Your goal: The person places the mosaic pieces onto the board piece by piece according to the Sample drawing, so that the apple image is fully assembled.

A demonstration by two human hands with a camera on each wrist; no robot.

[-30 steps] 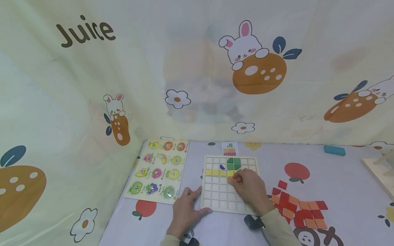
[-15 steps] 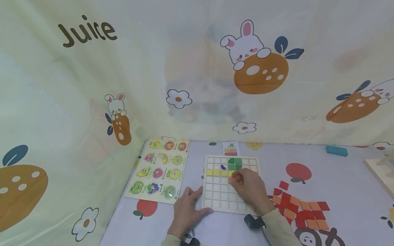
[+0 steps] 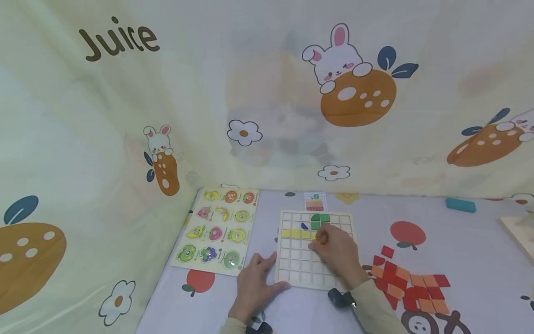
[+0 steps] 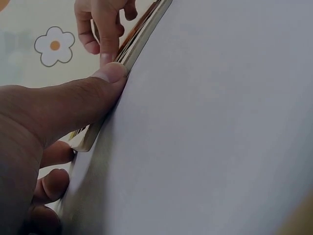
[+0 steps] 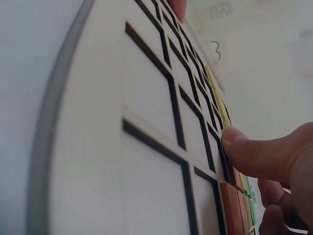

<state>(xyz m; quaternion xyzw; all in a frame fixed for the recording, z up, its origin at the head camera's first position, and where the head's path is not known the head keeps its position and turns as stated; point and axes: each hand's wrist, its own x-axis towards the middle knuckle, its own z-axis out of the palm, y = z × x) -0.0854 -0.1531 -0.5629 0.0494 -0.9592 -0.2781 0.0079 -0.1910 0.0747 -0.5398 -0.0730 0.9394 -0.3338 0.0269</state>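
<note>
Left hand [image 3: 256,283]: spread wide, touching the board [image 3: 300,264] | right hand [image 3: 337,250]: fingers bent over board, can't tell if holding anything | yellow tiles [image 3: 295,233]: just left of right hand

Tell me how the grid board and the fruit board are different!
The grid board looks nearly square; the fruit board is longer than wide.

The grid board has small squares, some filled with yellow tiles and green tiles; the fruit board shows cartoon fruits.

The left hand touches the grid board's edge; neither hand holds the fruit board.

Both are pale and lie on the same cloth.
</note>
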